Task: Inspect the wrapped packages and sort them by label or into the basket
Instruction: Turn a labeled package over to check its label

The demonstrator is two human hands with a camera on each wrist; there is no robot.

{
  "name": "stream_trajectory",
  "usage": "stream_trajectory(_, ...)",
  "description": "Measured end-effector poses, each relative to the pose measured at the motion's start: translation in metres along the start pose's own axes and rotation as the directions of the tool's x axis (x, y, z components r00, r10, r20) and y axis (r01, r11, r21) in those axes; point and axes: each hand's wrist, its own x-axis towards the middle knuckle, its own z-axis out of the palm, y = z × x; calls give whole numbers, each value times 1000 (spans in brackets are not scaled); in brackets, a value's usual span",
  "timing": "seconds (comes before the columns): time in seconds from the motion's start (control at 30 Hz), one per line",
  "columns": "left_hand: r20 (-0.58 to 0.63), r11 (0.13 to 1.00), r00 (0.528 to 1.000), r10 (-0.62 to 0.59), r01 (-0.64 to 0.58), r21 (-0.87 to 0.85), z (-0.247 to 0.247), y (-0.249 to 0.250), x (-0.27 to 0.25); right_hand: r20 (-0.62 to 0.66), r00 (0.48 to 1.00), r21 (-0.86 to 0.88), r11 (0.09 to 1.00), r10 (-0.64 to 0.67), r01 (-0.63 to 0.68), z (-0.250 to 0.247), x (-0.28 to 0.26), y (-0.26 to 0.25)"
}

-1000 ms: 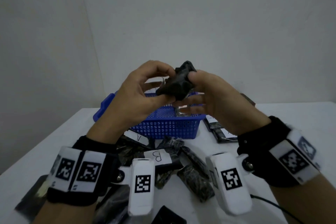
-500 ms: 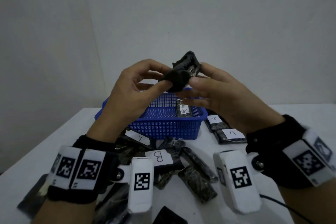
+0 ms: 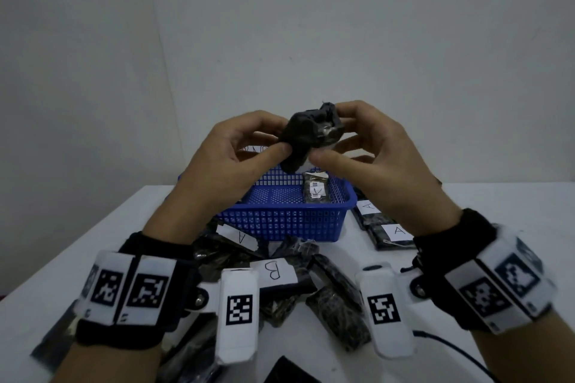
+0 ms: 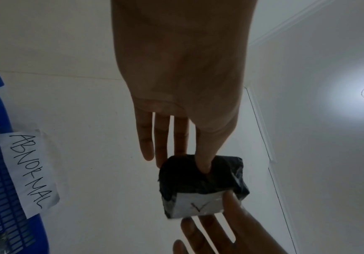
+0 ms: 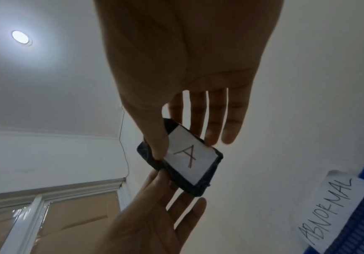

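Package (image 3: 311, 134) labelled A pinched by both hands' fingers (image 3: 273, 152) above basket (image 3: 280, 221) holding one package (image 3: 315, 193).

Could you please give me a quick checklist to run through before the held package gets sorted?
1. Held package pinched by both left hand and right hand: ok.
2. Its label readable, an A: ok.
3. Wrapping intact all round: cannot tell.
4. A pile at right of the blue basket in sight: ok.
5. Basket's ABNORMAL sign readable: ok.
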Motion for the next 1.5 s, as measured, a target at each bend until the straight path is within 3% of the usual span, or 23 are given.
stream_trajectory(0.17, -39, 999, 999, 37, -37, -22, 1, 9, -2, 39, 999, -106, 994, -11, 16, 0, 0, 6)
stream_trajectory(0.33, -46, 1000, 999, 2, -1, 21, 3, 9, -1, 106, 991, -155, 983, -78, 94, 5, -2, 10)
stream_trajectory(0.77, -101, 997, 993, -61, 57, -42, 4, 0, 1, 92, 990, -248, 960, -110, 130, 13, -3, 21)
stream_trajectory(0.9, -96, 990, 985, -140, 136, -47, 1, -10, 2, 92, 995, -244, 969, -25, 47, 15, -6, 20)
stream_trajectory(1.07, -180, 968, 951, -251, 242, -68, -15, -35, 6, 103, 983, -314, 943, 151, -112, 19, 11, 21)
stream_trajectory(1.2, -206, 934, 915, -346, 357, 13, -28, -63, 17, 157, 958, -399, 903, 239, -160, 29, 55, 22)
stream_trajectory(1.33, -254, 890, 873, -416, 448, 84, -41, -98, 32, 214, 898, -413, 869, 384, -274, 52, 112, 39)
stream_trajectory(1.43, -266, 851, 852, -450, 500, 160, -45, -129, 30, 280, 840, -552, 794, 465, -255, 75, 148, 61)
stream_trajectory(1.5, -253, 827, 840, -480, 529, 190, -47, -149, 24, 321, 814, -703, 698, 485, -139, 89, 167, 76)
